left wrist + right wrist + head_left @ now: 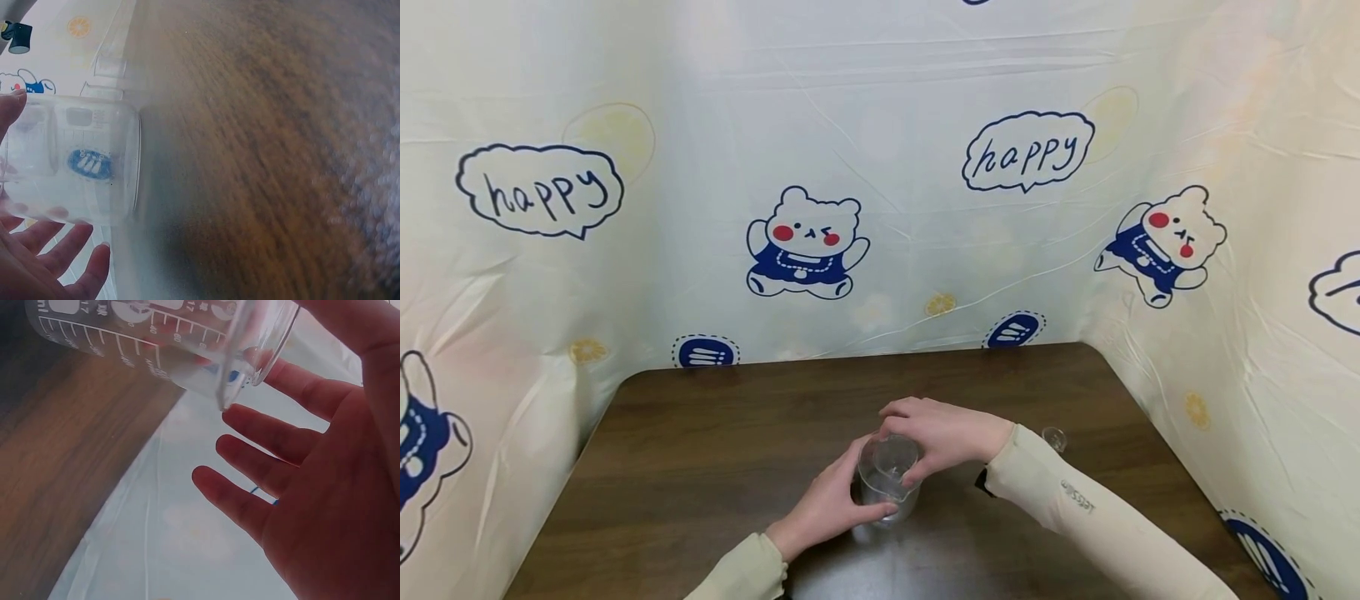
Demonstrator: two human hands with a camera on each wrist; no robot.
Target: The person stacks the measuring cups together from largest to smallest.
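Observation:
A large clear glass beaker (910, 505) with white graduation marks stands on the brown table, and my left hand (826, 504) holds it round its side, thumb across the front. Fingers and thumb of my right hand (951, 429) pinch the rim of a smaller clear beaker (895, 454). In the left wrist view this smaller beaker (31, 140) sits partway down inside the large beaker (125, 169). The right wrist view shows the small beaker's rim (278, 347) sticking out above the large one's rim, with the other right fingers spread beside it.
Beyond the right forearm, another small glass vessel (1055, 439) stands on the table (722, 450). A patterned pale cloth (910, 250) hangs behind and along both sides of the table.

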